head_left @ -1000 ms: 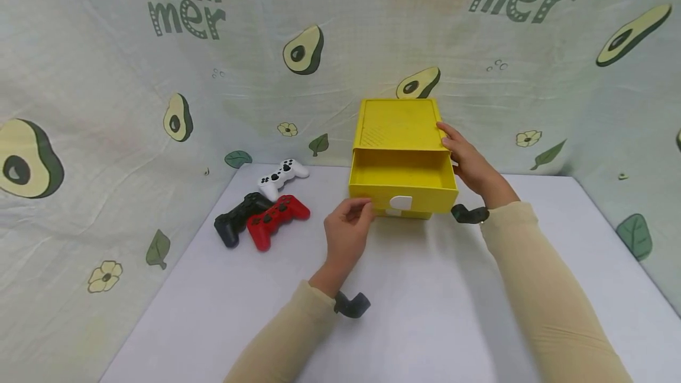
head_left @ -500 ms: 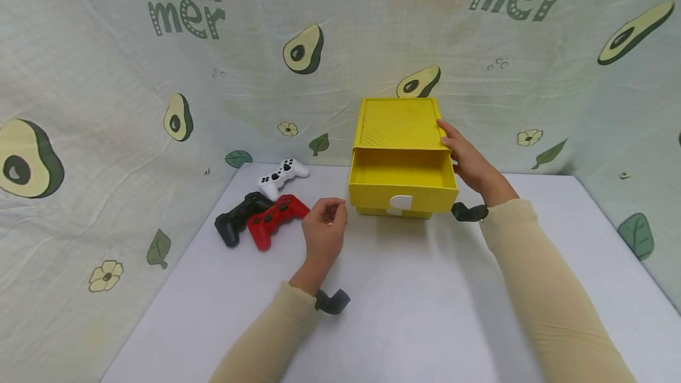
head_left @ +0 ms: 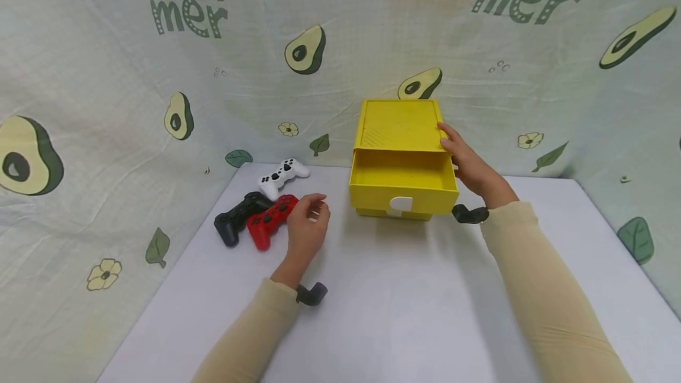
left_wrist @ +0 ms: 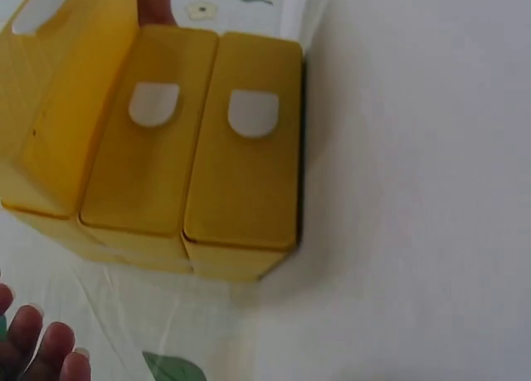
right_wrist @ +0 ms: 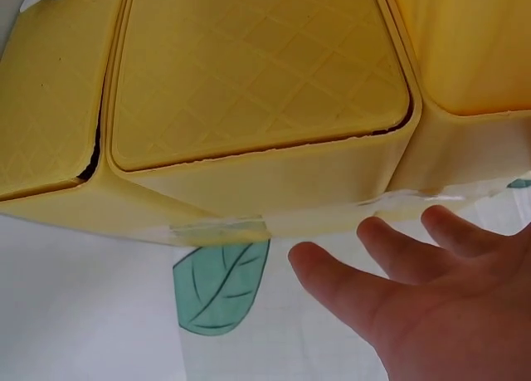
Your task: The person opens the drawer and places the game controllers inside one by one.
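Observation:
A yellow drawer cabinet [head_left: 400, 126] stands at the back of the table in the head view. Its top drawer [head_left: 396, 198], with a white tab handle [head_left: 401, 203], is pulled out and has nothing visible inside. My right hand [head_left: 476, 167] rests against the cabinet's right side, fingers fairly straight in the right wrist view. Away to the left, my left hand [head_left: 307, 229] hangs loosely curled and holds nothing. It is beside the red game controller [head_left: 271, 222] and covers its right end; whether they touch I cannot tell. Two lower drawers [left_wrist: 241, 148] appear closed in the left wrist view.
A black game controller [head_left: 239, 217] lies left of the red one, and a white game controller [head_left: 282, 177] lies behind them. The white table [head_left: 404, 312] meets a printed cloth backdrop [head_left: 340, 34] behind the cabinet and on both sides.
My left hand has moved left from the front of the pulled-out drawer to the red game controller, its fingers loosening. My right hand and the cabinet have stayed in place.

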The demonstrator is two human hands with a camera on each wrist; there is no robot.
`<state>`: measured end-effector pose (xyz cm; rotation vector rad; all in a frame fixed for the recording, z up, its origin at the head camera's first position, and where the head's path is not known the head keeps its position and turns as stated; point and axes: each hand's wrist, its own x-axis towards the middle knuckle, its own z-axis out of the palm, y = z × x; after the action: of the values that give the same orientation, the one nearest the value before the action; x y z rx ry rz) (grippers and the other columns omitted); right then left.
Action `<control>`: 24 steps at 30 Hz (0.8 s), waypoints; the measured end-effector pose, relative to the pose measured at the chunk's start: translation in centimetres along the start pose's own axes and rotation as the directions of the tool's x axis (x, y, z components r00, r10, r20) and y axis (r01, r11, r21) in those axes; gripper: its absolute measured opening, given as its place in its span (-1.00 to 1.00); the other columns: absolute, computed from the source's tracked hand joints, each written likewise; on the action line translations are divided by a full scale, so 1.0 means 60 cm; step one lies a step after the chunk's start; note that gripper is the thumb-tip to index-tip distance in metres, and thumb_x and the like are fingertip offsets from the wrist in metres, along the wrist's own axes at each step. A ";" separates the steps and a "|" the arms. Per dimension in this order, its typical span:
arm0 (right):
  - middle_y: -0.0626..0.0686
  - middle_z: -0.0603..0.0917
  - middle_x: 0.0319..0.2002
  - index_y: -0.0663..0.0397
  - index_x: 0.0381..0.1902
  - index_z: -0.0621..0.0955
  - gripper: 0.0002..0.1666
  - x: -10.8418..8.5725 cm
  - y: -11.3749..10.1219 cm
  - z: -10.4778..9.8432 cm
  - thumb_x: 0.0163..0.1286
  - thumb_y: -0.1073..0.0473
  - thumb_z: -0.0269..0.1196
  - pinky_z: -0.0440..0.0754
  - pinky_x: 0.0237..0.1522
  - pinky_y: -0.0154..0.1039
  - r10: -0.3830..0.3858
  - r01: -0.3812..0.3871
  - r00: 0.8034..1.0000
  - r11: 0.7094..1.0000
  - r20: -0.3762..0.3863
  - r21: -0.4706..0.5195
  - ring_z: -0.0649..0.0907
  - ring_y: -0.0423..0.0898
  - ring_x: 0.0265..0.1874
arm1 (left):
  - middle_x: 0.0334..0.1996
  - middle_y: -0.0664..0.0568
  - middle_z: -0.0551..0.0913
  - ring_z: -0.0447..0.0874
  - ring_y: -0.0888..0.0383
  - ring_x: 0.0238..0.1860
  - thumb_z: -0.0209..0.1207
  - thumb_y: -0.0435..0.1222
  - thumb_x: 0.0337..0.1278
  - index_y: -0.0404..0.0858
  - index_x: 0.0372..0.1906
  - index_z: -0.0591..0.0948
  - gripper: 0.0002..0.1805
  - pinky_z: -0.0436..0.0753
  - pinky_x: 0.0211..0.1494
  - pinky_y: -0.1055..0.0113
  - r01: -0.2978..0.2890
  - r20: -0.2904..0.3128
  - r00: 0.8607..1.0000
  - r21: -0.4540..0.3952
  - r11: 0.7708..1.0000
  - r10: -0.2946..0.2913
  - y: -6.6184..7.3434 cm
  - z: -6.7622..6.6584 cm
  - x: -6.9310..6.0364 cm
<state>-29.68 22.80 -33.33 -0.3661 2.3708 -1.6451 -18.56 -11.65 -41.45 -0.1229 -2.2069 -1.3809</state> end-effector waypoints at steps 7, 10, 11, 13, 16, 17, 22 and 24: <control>-0.13 -0.28 0.57 -0.69 0.48 -0.21 -0.25 0.001 0.003 -0.003 0.44 -0.38 -0.20 -0.02 0.42 0.37 -0.019 0.019 1.000 0.998 0.015 0.056 -0.03 0.17 0.51 | -0.11 -0.05 0.63 0.61 -0.03 -0.12 0.17 -0.29 0.18 -0.16 0.08 0.58 -0.66 0.66 -0.02 0.02 0.039 0.046 0.998 0.136 0.990 -0.046 -0.024 -0.016 0.017; -0.12 -0.28 0.57 -0.68 0.48 -0.21 -0.25 0.001 0.004 -0.003 0.45 -0.36 -0.19 -0.01 0.42 0.35 -0.026 0.024 0.999 0.997 0.019 0.071 -0.03 0.17 0.50 | -0.02 -0.05 0.60 0.57 -0.03 -0.03 0.17 -0.24 0.18 -0.11 0.16 0.54 -0.59 0.65 0.02 0.05 0.086 0.083 0.991 0.217 0.972 -0.106 -0.033 -0.024 0.022; -0.12 -0.28 0.57 -0.68 0.48 -0.21 -0.26 0.002 0.004 -0.003 0.46 -0.36 -0.19 -0.01 0.42 0.35 -0.025 0.024 0.999 0.997 0.019 0.073 -0.03 0.17 0.51 | 0.01 -0.05 0.59 0.55 -0.02 0.00 0.17 -0.22 0.18 -0.10 0.18 0.52 -0.57 0.64 0.04 0.05 0.098 0.094 0.988 0.245 0.964 -0.125 -0.037 -0.026 0.023; -0.12 -0.28 0.57 -0.69 0.48 -0.20 -0.27 0.001 0.003 -0.002 0.46 -0.35 -0.20 -0.01 0.42 0.36 -0.025 0.024 1.000 0.997 0.019 0.072 -0.03 0.17 0.51 | 0.06 -0.06 0.57 0.52 -0.02 0.06 0.17 -0.19 0.17 -0.09 0.21 0.50 -0.54 0.60 0.10 0.01 0.111 0.107 0.983 0.303 0.947 -0.149 -0.044 -0.031 0.026; -0.13 -0.29 0.57 -0.70 0.48 -0.20 -0.28 0.000 0.003 0.000 0.46 -0.36 -0.21 -0.01 0.41 0.37 -0.021 0.020 1.000 0.998 0.016 0.060 -0.03 0.18 0.51 | 0.11 -0.07 0.55 0.47 -0.03 0.12 0.15 -0.16 0.16 -0.09 0.23 0.47 -0.50 0.53 0.17 -0.07 0.106 0.114 0.980 0.392 0.914 -0.162 -0.056 -0.037 0.031; -0.13 -0.29 0.57 -0.70 0.48 -0.20 -0.28 0.000 0.003 0.001 0.46 -0.36 -0.22 0.00 0.41 0.37 -0.020 0.019 1.000 0.998 0.014 0.055 -0.02 0.18 0.51 | 0.12 -0.08 0.55 0.46 -0.05 0.14 0.15 -0.15 0.15 -0.10 0.24 0.46 -0.49 0.50 0.19 -0.10 0.099 0.115 0.980 0.418 0.903 -0.161 -0.060 -0.038 0.033; -0.12 -0.28 0.57 -0.72 0.47 -0.19 -0.29 -0.001 0.002 0.003 0.46 -0.38 -0.23 0.03 0.40 0.38 -0.020 0.019 1.000 0.999 0.008 0.033 0.00 0.19 0.50 | 0.18 -0.10 0.49 0.40 -0.11 0.18 0.11 -0.11 0.17 -0.12 0.28 0.41 -0.45 0.41 0.20 -0.16 0.060 0.138 0.978 0.534 0.843 -0.157 -0.076 -0.048 0.040; -0.12 -0.27 0.57 -0.73 0.47 -0.19 -0.29 -0.001 0.003 0.003 0.46 -0.39 -0.24 0.03 0.39 0.39 -0.021 0.021 1.000 0.999 0.005 0.027 0.00 0.19 0.50 | 0.21 -0.12 0.47 0.38 -0.12 0.20 0.11 -0.11 0.17 -0.14 0.30 0.39 -0.43 0.40 0.21 -0.17 0.042 0.155 0.976 0.564 0.825 -0.156 -0.082 -0.052 0.043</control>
<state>-29.57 22.73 -33.56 -0.3915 2.3469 -1.6813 -21.24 -17.13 -43.14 0.0763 -2.7251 -0.7342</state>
